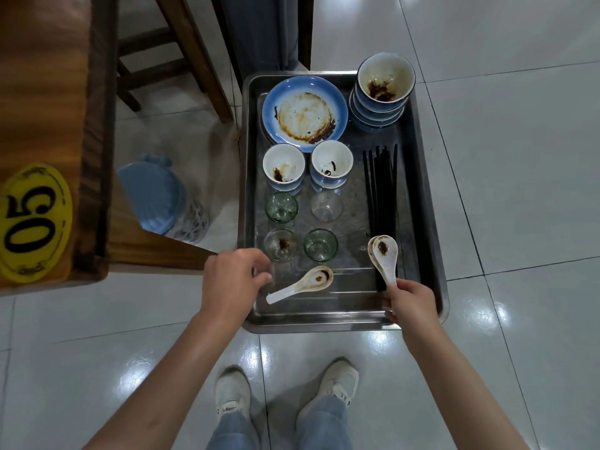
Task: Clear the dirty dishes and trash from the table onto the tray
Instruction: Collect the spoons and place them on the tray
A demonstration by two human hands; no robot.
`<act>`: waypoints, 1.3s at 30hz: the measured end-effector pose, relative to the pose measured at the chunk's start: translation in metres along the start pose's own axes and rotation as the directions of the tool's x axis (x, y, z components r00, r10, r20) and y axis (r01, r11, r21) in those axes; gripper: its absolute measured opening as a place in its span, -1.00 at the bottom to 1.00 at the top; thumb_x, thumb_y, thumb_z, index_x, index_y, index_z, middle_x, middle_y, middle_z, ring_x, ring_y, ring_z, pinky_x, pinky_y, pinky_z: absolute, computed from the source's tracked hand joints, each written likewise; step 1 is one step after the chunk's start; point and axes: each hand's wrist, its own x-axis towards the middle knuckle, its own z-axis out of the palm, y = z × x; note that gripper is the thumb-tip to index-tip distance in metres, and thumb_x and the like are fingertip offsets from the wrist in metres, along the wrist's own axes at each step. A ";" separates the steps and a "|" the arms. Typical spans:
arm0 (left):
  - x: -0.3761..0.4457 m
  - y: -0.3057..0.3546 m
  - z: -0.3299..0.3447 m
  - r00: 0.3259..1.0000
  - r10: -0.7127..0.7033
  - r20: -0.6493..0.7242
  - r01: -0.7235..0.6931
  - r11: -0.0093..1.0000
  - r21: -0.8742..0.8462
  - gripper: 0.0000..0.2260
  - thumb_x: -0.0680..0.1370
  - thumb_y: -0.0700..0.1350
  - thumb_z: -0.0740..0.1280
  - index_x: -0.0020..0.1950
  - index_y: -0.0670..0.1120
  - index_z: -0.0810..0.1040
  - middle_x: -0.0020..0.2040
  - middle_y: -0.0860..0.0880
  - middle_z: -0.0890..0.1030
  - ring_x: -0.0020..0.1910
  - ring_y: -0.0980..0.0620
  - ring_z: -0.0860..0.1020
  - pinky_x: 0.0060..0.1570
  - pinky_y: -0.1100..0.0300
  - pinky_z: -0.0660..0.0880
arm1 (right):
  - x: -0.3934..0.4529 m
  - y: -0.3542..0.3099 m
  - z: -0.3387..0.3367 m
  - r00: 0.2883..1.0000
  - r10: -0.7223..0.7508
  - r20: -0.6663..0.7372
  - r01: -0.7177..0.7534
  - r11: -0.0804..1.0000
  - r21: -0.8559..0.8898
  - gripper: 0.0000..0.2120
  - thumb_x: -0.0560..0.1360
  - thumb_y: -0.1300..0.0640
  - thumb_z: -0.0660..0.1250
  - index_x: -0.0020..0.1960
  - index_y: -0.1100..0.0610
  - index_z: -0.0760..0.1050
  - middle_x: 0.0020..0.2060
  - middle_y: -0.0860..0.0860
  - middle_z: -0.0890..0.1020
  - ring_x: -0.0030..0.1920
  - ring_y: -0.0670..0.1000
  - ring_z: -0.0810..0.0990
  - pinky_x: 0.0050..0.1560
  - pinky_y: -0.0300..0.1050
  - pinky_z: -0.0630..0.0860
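Observation:
A steel tray [425, 196] holds a stained blue plate [304, 113], a stack of blue bowls [383, 89], two small stained cups [284, 167], several glasses [281, 207] and black chopsticks [381, 196]. My right hand [410, 306] pinches the handles of two stacked white spoons [384, 254] over the tray's near right corner. A third white spoon [302, 283] lies on the tray floor near the front. My left hand [235, 282] hovers at the tray's near left edge, fingers loosely curled, holding nothing, just beside that spoon's handle.
The wooden table [48, 131] with a yellow 05 tag [31, 222] is at the left. A blue-lidded jar [165, 198] stands on a wooden ledge beside the tray. Wooden stool legs [191, 53] rise behind. My shoes [232, 393] are on the white tiled floor.

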 end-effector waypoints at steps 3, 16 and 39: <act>0.004 0.006 -0.021 1.000 -0.011 -0.019 0.009 0.998 -0.063 -0.79 0.42 -0.12 0.48 0.04 -0.05 0.65 -0.09 0.03 0.67 -0.14 0.08 0.58 -0.05 0.14 0.54 | -0.011 -0.003 0.013 0.995 0.100 -0.002 -0.099 0.985 0.143 -0.86 0.52 0.36 0.22 -0.16 0.19 0.47 -0.36 0.07 0.51 -0.36 -0.02 0.45 -0.33 -0.15 0.40; 0.036 0.057 -0.124 0.976 0.119 -0.180 -0.144 0.981 -0.132 -0.86 0.55 -0.08 0.30 -0.01 -0.05 0.64 -0.17 0.06 0.61 -0.20 0.14 0.53 -0.12 0.26 0.41 | -0.046 -0.008 0.046 0.934 0.353 0.060 -0.350 0.863 0.363 -0.84 0.52 0.34 0.21 -0.21 0.22 0.47 -0.32 0.10 0.51 -0.35 -0.02 0.46 -0.39 -0.17 0.36; 0.051 0.059 -0.181 0.951 0.262 -0.166 -0.282 0.953 -0.109 -0.83 0.57 -0.10 0.28 0.12 -0.05 0.58 -0.14 0.06 0.54 -0.21 0.22 0.48 -0.23 0.44 0.34 | -0.088 -0.014 0.144 0.773 0.572 0.275 -0.530 0.345 0.774 -0.86 0.51 0.32 0.28 0.00 0.35 0.35 0.08 0.22 0.46 0.12 0.17 0.49 0.13 -0.03 0.50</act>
